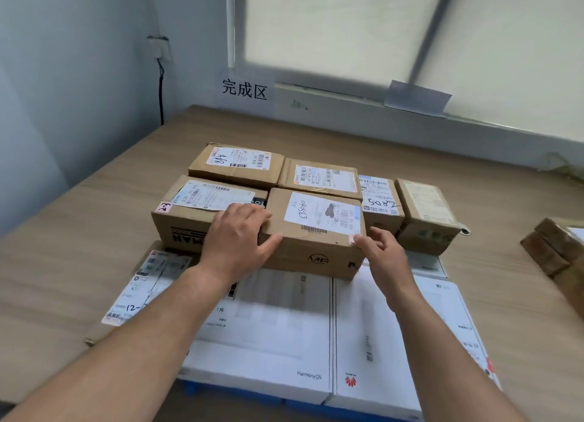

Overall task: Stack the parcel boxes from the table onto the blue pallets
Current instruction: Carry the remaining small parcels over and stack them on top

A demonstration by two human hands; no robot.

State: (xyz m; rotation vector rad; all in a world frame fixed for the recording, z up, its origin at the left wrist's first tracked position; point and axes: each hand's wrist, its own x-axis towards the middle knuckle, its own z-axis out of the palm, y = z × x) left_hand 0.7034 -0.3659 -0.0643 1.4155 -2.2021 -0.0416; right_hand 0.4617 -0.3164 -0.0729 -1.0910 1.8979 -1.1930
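A brown parcel box [316, 232] with a white label sits on top of flat white boxes [284, 333] that lie on a blue pallet [240, 394]. My left hand [237, 241] lies on the box's front left corner, fingers over the top edge and thumb on the front face. My right hand [384, 251] touches its front right corner with relaxed, slightly bent fingers. Several more brown parcels stand packed around it: one to the left [189, 213], two behind [237, 164] [322, 176], two to the right [380, 203] [425, 216].
A flat parcel [142, 282] with a shipping label lies at the stack's left front. Other brown boxes [556, 251] sit at the right edge. A paper sign [245, 90] hangs on the wall under a window. A black cable [161, 90] runs down the left corner.
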